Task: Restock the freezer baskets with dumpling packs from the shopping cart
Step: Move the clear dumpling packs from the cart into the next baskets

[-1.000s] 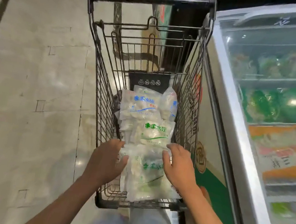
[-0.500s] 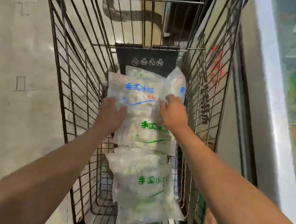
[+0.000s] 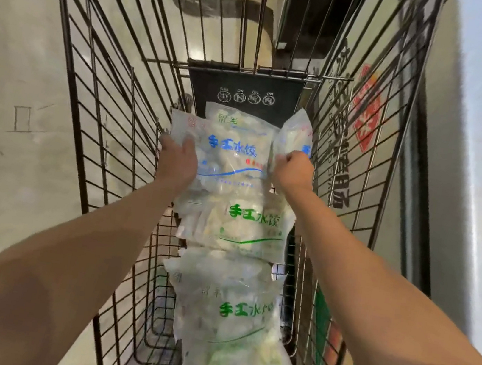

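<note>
Between both hands: blue-print pack (image 3: pixel 234 156) in the cart (image 3: pixel 87 115).
Left hand (image 3: pixel 178 159) and right hand (image 3: pixel 293 171) grasp its edges; 2 green-print packs (image 3: pixel 245 230) lie nearer.

You see a pale marble floor (image 3: pixel 4 147) left of the black placard (image 3: pixel 243 95). A dark curved inlay (image 3: pixel 197 4) lies beyond the placard.

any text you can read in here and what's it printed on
"手工水饺" in blue: clear far dumpling pack held between both hands.
"手工水饺" in green: clear middle dumpling pack.
"手工水" in green, last character creased: clear nearest dumpling pack.
"ON" above round icons: black cart panel.
Red sign on the freezer side: too blurred to read.
</note>
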